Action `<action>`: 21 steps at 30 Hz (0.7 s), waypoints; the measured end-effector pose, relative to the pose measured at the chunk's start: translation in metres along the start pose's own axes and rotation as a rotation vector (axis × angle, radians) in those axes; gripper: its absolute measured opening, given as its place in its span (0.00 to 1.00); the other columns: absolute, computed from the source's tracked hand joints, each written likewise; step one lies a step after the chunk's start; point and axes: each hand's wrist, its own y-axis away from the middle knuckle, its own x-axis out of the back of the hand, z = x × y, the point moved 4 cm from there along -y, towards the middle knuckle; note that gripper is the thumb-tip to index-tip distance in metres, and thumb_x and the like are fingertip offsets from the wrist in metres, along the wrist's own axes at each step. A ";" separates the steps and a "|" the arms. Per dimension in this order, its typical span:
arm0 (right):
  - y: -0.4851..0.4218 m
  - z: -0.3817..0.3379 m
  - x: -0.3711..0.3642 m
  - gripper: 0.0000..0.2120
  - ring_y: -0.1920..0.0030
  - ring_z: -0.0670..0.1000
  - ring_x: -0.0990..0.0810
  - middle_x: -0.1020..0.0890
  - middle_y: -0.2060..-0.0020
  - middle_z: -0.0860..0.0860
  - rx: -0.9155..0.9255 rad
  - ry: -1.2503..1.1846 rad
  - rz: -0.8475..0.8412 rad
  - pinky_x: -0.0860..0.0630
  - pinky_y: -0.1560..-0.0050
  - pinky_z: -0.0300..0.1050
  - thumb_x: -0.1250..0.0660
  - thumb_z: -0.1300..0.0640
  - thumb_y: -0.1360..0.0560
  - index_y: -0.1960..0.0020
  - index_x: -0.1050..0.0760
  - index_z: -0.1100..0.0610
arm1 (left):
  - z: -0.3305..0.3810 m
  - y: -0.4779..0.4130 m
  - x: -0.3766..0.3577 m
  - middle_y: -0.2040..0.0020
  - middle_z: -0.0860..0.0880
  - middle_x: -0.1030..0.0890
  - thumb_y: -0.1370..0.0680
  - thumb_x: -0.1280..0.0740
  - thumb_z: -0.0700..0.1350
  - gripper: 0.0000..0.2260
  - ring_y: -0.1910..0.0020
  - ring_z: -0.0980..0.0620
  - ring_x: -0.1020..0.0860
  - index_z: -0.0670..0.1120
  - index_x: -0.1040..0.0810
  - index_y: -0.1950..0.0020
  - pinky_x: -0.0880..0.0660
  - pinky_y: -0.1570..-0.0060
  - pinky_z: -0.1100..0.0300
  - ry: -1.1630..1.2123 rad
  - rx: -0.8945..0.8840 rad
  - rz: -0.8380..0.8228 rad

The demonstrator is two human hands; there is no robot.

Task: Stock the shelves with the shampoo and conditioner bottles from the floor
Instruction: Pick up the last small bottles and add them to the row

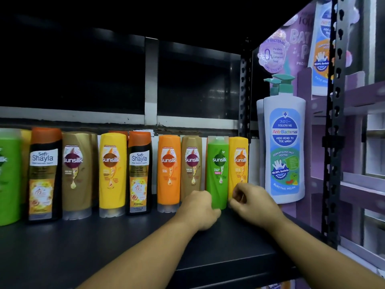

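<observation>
Fingers (pixel 212 215) of the left hand (pixel 198 209) grip the green bottle (pixel 217 170); the right hand (pixel 253 202) curls, hold unclear.

Between the fingers of the left hand (pixel 200 209) and the right hand (pixel 252 201): a bright green bottle (pixel 217 172) with white lettering. Just behind the right fingers: a yellow bottle (pixel 238 163) with an orange-brown roundel. Outward from the left fingers, in order: a gold-brown bottle (pixel 191 165) with a maroon roundel, an orange bottle (pixel 168 170), a black bottle (pixel 139 174) with an orange cap and a white-and-gold label, a second yellow bottle (pixel 112 174), a second gold-brown bottle (pixel 77 174), a second black bottle (pixel 44 176) with an orange cap, and a far green bottle (pixel 8 180). Under the fingers, a dark grey shelf (pixel 125 247). Past the right fingers, a purple panel (pixel 291 49) and a white pump bottle (pixel 284 147) with a teal pump and a blue label.
</observation>
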 end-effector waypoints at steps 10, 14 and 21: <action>0.029 -0.056 -0.007 0.16 0.42 0.46 0.21 0.17 0.41 0.44 0.120 0.110 -0.509 0.25 0.39 0.43 0.37 0.44 0.21 0.37 0.20 0.47 | -0.067 0.090 0.051 0.22 0.55 0.32 0.19 0.40 0.65 0.27 0.25 0.53 0.32 0.57 0.32 0.22 0.35 0.26 0.53 0.015 -0.082 -0.335; 0.058 -0.114 -0.010 0.25 0.26 0.47 0.32 0.30 0.25 0.43 0.152 0.040 -0.665 0.37 0.27 0.42 0.42 0.40 0.18 0.23 0.33 0.46 | -0.111 0.130 0.081 0.20 0.57 0.37 0.19 0.43 0.68 0.29 0.22 0.54 0.38 0.59 0.36 0.20 0.42 0.23 0.54 -0.035 -0.001 -0.345; 0.084 -0.209 -0.041 0.32 0.19 0.48 0.49 0.45 0.18 0.47 0.259 0.089 -0.751 0.52 0.20 0.51 0.52 0.36 0.17 0.18 0.45 0.50 | -0.135 0.161 0.095 0.18 0.55 0.40 0.16 0.46 0.64 0.28 0.19 0.54 0.42 0.53 0.38 0.19 0.45 0.22 0.55 -0.075 0.053 -0.292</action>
